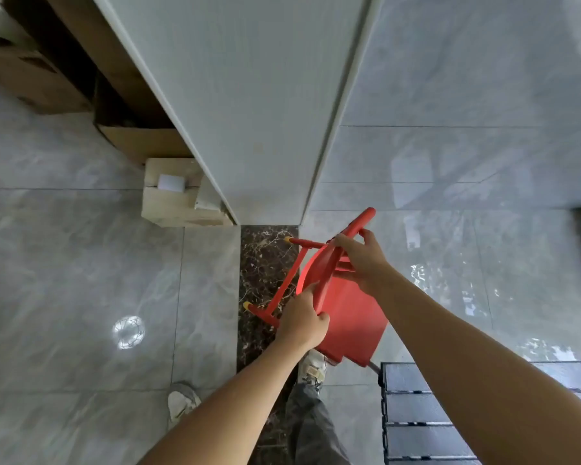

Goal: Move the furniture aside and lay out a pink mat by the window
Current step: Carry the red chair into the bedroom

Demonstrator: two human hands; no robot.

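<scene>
Red plastic, the small chair [346, 307] hangs tipped in both our hands over the dark floor strip [265, 263], legs pointing left toward the wall. Our left hand [302, 320] has its fingers [321, 318] clamped on the seat rim; our right hand [363, 260] grips the frame higher up, on the chair's far side. No mat shows yet.

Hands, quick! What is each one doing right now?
Left hand: closed on the red chair's seat edge.
Right hand: closed on the chair's frame, higher up.
</scene>
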